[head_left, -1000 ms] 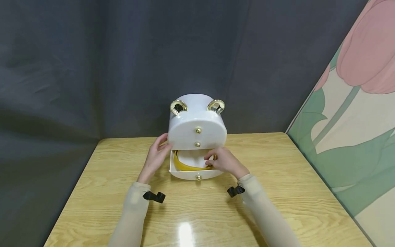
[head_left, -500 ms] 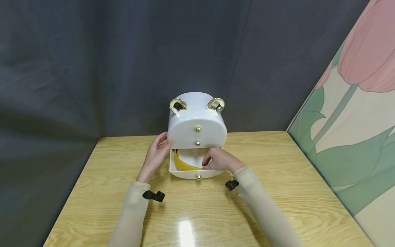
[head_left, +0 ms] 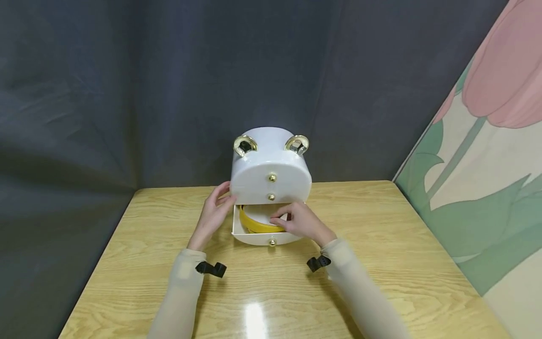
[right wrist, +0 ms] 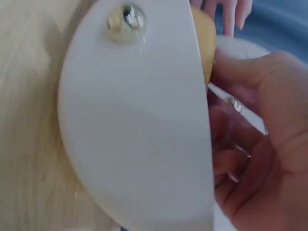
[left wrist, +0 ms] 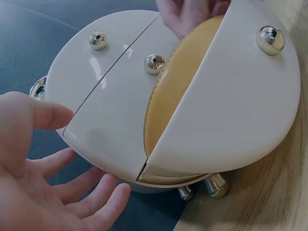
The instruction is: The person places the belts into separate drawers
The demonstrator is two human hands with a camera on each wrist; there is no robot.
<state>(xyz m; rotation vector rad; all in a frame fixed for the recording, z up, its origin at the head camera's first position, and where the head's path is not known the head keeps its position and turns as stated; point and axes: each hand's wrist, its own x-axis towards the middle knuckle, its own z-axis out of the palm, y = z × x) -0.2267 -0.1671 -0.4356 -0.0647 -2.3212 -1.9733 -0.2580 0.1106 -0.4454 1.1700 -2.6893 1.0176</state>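
A white rounded drawer box [head_left: 271, 183] with gold knobs stands on the table. Its bottom drawer [head_left: 254, 240] is pulled out and holds a yellow, leather-like headband [head_left: 258, 227] with a stitched edge [left wrist: 185, 79]. My right hand [head_left: 302, 221] reaches into the drawer and pinches the headband between thumb and fingers. Part of the headband is hidden by that hand and the drawer front. At the box's left side, my left hand [head_left: 213, 214] rests with relaxed, spread fingers, the thumb [left wrist: 55, 115] near the front face.
Gold ear-shaped loops [head_left: 244, 146] stick up from the box's top. Small gold feet [left wrist: 216, 185] show under it. Behind the wooden table [head_left: 169, 226] hangs a dark curtain [head_left: 190, 94]. A tulip-painted panel [head_left: 487, 188] stands on the right.
My right hand has shifted slightly left inside the drawer, and the headband has been turned and lifted a little. The left hand has stayed at the box's side.
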